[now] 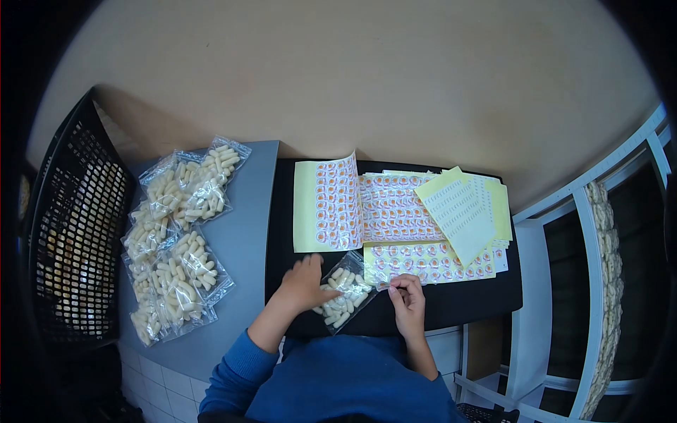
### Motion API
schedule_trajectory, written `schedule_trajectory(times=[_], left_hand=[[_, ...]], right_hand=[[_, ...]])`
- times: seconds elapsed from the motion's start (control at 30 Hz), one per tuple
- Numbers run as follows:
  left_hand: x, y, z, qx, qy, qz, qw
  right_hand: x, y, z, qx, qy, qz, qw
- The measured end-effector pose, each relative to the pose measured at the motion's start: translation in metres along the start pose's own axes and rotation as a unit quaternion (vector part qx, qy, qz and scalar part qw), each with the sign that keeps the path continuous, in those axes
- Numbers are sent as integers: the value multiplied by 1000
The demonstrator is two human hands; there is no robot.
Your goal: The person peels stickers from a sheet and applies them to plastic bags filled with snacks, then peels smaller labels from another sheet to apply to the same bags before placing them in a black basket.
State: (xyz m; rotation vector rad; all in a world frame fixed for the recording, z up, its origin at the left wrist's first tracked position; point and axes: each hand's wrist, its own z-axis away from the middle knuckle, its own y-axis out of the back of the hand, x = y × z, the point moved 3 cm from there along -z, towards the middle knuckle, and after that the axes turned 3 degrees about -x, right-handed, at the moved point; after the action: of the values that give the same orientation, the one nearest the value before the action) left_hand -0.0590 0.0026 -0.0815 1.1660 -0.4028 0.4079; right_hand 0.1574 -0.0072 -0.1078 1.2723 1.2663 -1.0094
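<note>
Bag (pixel 343 302) lies on the black counter (pixel 282 211) between both grips: the left grip (pixel 320 276), spread open, has its thumb over it; the right grip (pixel 393 287) is pinched just beside it, contents unclear.

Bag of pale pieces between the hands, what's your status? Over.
Left hand: thumb over the bag. Right hand: beside it, fingertips close together, hold unclear. Sticker sheets: just beyond, crowding the bag's far side. Over.

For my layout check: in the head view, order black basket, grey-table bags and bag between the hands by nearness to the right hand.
Nearest to the right hand first:
1. Bag between the hands, just left
2. Grey-table bags, farther left
3. Black basket, far left
</note>
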Motion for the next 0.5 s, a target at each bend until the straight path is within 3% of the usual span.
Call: schedule_trajectory(times=[0.1, 0.17, 0.23, 0.33, 0.5], left_hand=[[-6, -9, 4, -67, -43, 90, 993], [-4, -4, 4, -96, -74, 129, 984], [-5, -8, -1, -80, -145, 194, 967], [4, -1, 3, -25, -203, 99, 974], [-2, 5, 7, -54, -192, 125, 972]], right_hand=[[-3, 0, -8, -34, -13, -3, 999], [-19, -8, -19, -141, 53, 103, 983], [-33, -18, -29, -184, 67, 124, 973], [-41, -36, -37, -251, 85, 163, 950], [-37, -49, -39, -316, 53, 194, 927]])
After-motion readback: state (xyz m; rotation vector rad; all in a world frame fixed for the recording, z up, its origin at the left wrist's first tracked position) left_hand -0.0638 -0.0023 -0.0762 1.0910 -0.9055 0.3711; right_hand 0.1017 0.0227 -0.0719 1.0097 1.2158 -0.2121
